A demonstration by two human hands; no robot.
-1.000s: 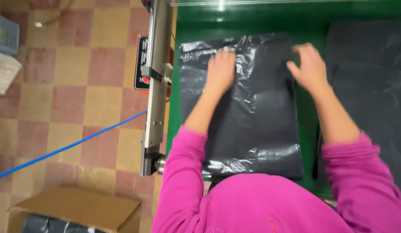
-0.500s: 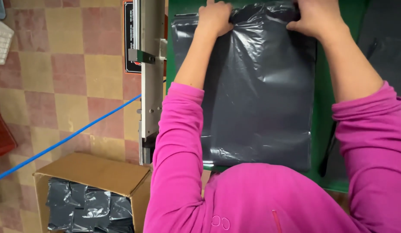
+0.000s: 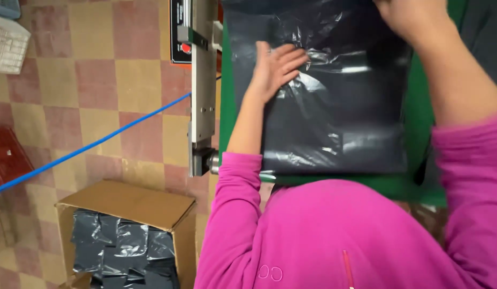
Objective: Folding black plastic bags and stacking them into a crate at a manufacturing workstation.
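Note:
A dark grey plastic bag (image 3: 334,112) lies flat on a green table top (image 3: 417,182) in front of me. My left hand (image 3: 275,67) rests flat on the bag's left part, fingers spread. At the top edge of the picture my right hand (image 3: 406,18) sits on the bag's upper right corner; its fingers are cut off by the frame, so its grip is not visible. Both arms wear pink sleeves.
A grey metal machine frame (image 3: 203,91) runs along the table's left side. A blue cord (image 3: 88,147) crosses the checkered tile floor. An open cardboard box (image 3: 131,214) holding several folded dark bags stands at lower left. Another dark bag (image 3: 483,32) lies at the right.
My left hand slid down from the bag's top left corner onto its surface and opened flat. The camera tilted lower, showing more of the box.

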